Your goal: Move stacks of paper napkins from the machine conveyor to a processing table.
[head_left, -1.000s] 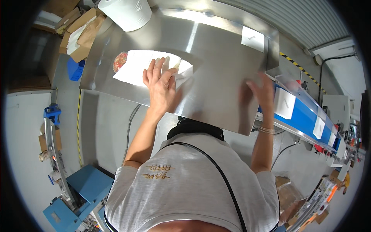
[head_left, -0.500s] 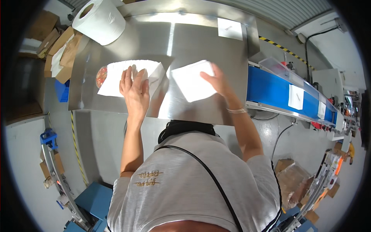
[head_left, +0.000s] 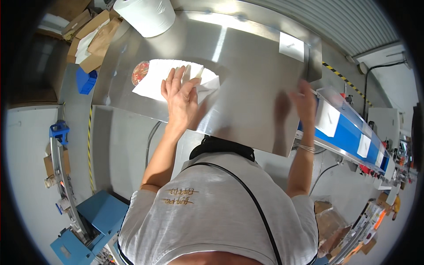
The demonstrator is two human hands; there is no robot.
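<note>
Your left hand [head_left: 180,93] rests, fingers spread, on the fanned stack of thin white sheets [head_left: 154,80], frame's upper left, on the grey steel bench [head_left: 251,92]. Probably light, soft; pinch its right corner. Your right hand [head_left: 304,104] is blurred; grip I cannot tell.

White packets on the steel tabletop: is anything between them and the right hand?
Only the left hand, over part of the white packets. Nothing else visible stands across the steel tabletop toward the right hand, blurred near its right edge.
</note>
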